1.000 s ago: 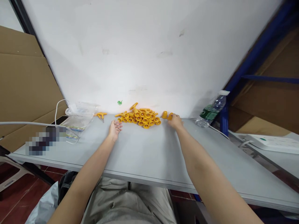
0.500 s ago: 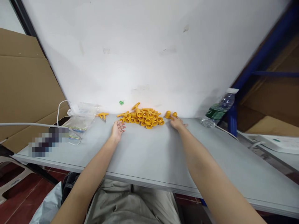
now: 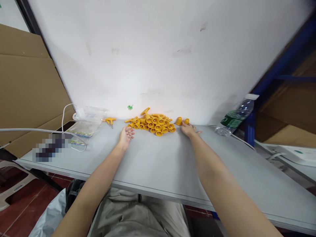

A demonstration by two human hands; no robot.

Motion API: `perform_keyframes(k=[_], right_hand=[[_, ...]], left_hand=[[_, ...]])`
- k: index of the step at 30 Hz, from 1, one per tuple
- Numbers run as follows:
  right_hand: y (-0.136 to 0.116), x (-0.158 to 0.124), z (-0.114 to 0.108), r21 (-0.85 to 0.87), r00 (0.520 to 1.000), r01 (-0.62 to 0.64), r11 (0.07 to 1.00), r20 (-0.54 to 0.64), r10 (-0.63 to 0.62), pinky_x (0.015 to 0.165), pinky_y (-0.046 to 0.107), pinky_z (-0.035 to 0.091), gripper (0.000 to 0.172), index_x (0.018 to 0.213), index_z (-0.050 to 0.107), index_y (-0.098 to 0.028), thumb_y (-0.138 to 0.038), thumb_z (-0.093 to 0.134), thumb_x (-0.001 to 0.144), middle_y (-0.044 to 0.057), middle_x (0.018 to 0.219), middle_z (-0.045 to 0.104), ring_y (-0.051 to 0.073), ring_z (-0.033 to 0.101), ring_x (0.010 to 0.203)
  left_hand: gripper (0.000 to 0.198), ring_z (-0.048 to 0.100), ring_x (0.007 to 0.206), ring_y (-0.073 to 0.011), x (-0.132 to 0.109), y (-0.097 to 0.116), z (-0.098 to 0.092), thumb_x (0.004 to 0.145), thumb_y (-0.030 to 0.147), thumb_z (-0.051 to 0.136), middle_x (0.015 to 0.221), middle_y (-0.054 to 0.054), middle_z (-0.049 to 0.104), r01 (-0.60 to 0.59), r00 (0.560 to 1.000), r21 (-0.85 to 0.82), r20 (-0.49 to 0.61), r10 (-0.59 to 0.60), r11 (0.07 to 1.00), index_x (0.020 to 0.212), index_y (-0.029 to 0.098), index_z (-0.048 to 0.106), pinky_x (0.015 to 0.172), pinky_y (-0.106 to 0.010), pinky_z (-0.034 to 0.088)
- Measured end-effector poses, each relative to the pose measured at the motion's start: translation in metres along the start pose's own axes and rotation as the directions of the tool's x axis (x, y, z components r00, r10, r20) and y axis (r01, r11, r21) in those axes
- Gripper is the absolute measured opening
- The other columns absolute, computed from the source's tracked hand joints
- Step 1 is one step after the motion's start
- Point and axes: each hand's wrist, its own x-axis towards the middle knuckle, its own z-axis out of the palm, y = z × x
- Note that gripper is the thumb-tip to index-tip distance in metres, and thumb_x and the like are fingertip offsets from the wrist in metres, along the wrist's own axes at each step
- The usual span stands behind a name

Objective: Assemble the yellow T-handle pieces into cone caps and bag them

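Observation:
A heap of several yellow plastic T-shaped parts [image 3: 153, 122] lies at the far edge of the grey table [image 3: 158, 164], against the white wall. My left hand [image 3: 126, 136] rests palm up, fingers spread, just left of the heap's front edge. My right hand [image 3: 189, 129] lies on the table to the right of the heap, its fingertips touching two loose yellow parts [image 3: 182, 121]. A single yellow part with a metal screw [image 3: 109, 121] lies apart on the left.
A clear plastic bag [image 3: 85, 123] and a white cable [image 3: 65, 113] sit at the table's left. A water bottle [image 3: 235, 116] lies at the right by a blue rack post [image 3: 249, 131]. Cardboard sheets [image 3: 27, 89] lean at the left.
The view shifted slightly, moving everything a little right in frame. Both hands stayed close to the heap, the right one still at the two loose parts.

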Motion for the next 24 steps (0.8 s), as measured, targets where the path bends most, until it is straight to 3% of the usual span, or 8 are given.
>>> perform_keyframes(k=[7,12,20,24], right_hand=[[0.007,-0.004,0.003,0.043,0.991,0.005,0.999,-0.136,0.001,0.107,0.062,0.025,0.042,0.127,0.062,-0.027,-0.038,0.044,0.091,0.013,0.144,0.046,0.033,0.037,0.135],[0.016,-0.005,0.005,0.011,0.983,0.042,0.999,-0.181,-0.039,0.11,0.06,0.023,0.039,0.119,0.068,-0.023,-0.038,0.044,0.092,0.014,0.135,0.054,0.029,0.044,0.13],[0.022,0.001,0.009,-0.063,0.991,0.11,0.992,-0.066,-0.114,0.107,0.07,0.015,0.041,0.122,0.066,-0.028,-0.046,0.046,0.09,0.01,0.141,0.052,0.033,0.044,0.13],[0.023,-0.002,0.012,-0.088,0.992,0.09,0.992,-0.078,-0.097,0.108,0.07,0.014,0.04,0.125,0.064,-0.029,-0.039,0.042,0.093,0.009,0.14,0.053,0.032,0.047,0.129]], left_hand=[[0.023,0.059,0.06,-0.0117,-0.001,0.0,0.001,0.092,0.03,0.041,0.078,-0.006,0.066,-0.003,1.0,0.005,-0.011,0.004,1.0,0.087,0.016,0.058,0.056,-0.023,0.041],[0.022,0.06,0.059,-0.0098,-0.004,0.0,0.0,0.091,0.031,0.041,0.079,-0.005,0.066,-0.015,1.0,0.021,-0.004,0.015,1.0,0.086,0.016,0.057,0.056,-0.021,0.041],[0.023,0.06,0.06,-0.0095,0.001,-0.002,-0.001,0.09,0.031,0.041,0.079,-0.004,0.067,-0.016,1.0,0.056,-0.008,0.016,0.998,0.088,0.016,0.057,0.055,-0.021,0.042],[0.021,0.06,0.059,-0.0098,0.002,-0.003,-0.001,0.089,0.03,0.041,0.079,-0.005,0.067,-0.029,1.0,0.075,-0.009,0.029,0.997,0.088,0.016,0.058,0.055,-0.021,0.042]])
